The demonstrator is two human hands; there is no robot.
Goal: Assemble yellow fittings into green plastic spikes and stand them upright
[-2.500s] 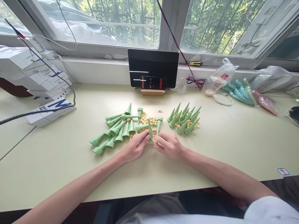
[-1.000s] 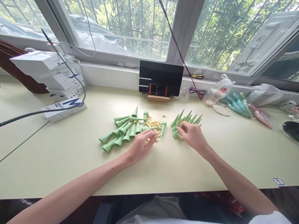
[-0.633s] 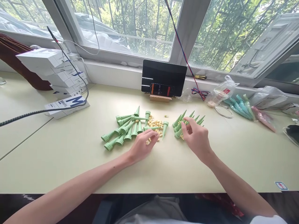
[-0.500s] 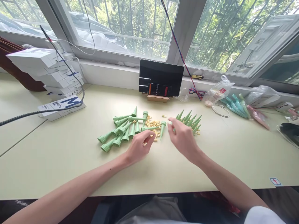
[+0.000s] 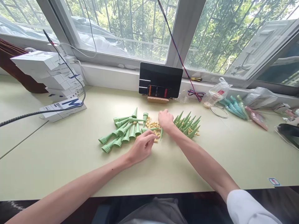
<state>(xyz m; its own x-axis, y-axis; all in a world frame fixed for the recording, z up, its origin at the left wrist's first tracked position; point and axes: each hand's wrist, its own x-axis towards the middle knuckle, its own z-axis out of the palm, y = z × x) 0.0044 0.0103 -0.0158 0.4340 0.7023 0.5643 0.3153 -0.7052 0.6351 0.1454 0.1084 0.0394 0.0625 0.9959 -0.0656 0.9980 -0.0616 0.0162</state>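
My right hand (image 5: 165, 119) is curled down over a green plastic spike (image 5: 161, 135) between two heaps, and the spike's tip pokes out below my fingers. My left hand (image 5: 142, 146) rests on the table just in front, its thumb and forefinger pinched together at the edge of a scatter of small yellow pieces (image 5: 152, 125). What the pinch holds is hidden. A loose heap of green spikes (image 5: 121, 132) lies to the left. A tighter heap of green spikes (image 5: 188, 123) with yellow bits lies to the right.
A dark tablet (image 5: 161, 77) with a phone (image 5: 158, 91) leaning on it stands at the window sill. Stacked white boxes (image 5: 49, 71) and a black cable (image 5: 35, 114) are on the left. Plastic bags (image 5: 216, 93) and teal spikes (image 5: 234, 106) lie at the right.
My right hand has left the right heap and moved left onto the single spike in the middle. My left hand has stayed pinched at the yellow pieces.
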